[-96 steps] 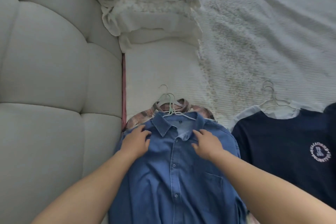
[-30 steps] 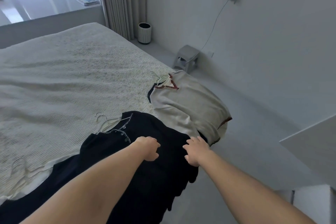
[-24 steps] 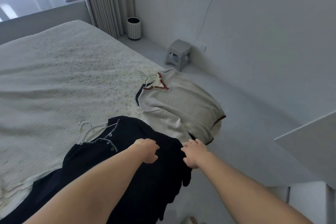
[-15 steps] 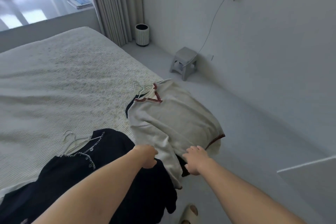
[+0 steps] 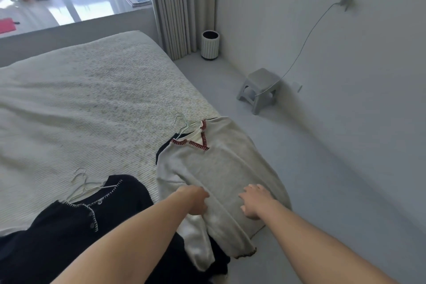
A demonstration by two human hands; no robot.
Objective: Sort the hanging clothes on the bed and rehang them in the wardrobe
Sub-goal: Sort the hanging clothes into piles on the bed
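On bed [image 5: 80,104], head view: two garments lying side by side at near edge, each on wire hanger; grey sweater [image 5: 221,173] running lengthwise, collar pointing away, hem overhanging edge; black cardigan [image 5: 76,233] lying likewise; left hand [image 5: 196,200] clenching grey fabric; right hand [image 5: 255,203] resting on it, fingers released.

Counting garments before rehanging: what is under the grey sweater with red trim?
A dark garment shows at the grey sweater's collar and again below its hem. Which hanger holds it, and whether more lies beneath, is covered.
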